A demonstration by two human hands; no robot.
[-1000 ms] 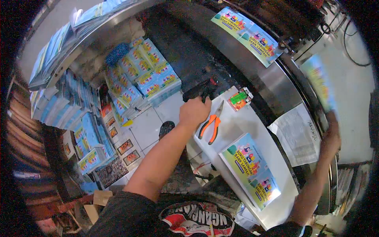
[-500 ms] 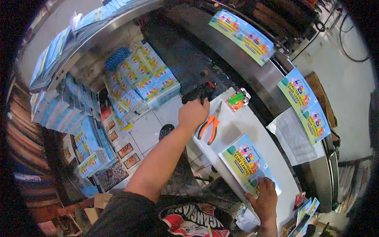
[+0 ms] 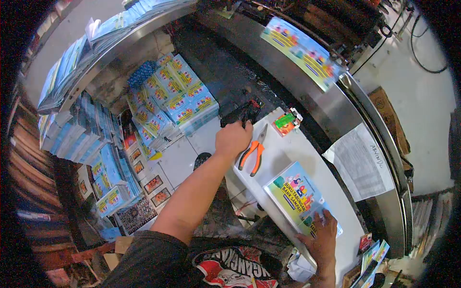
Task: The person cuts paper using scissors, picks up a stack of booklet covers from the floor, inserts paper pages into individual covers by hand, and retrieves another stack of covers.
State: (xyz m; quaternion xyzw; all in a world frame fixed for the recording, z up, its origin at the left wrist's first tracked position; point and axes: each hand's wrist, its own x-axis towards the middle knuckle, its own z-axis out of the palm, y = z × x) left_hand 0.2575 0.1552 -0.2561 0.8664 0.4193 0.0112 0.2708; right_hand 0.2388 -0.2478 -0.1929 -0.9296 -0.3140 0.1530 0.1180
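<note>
One sheet has departed, right fingers (image 3: 330, 221) splay over booklets (image 3: 297, 196) slanting lengthwise down-right, left fingers' (image 3: 247, 128) grip unclear.

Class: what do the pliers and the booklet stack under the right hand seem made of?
Pliers: greyish nose, probably metal; smooth orange-and-black grips suggest plastic or rubber.
Booklet stack: likely paper, its cover perhaps glossy, judging by the bright print and pale side edge.

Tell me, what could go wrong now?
The pliers lie near the table's edge, so a bump might knock them off. The stack under the right grip could slide crooked if pushed.
</note>
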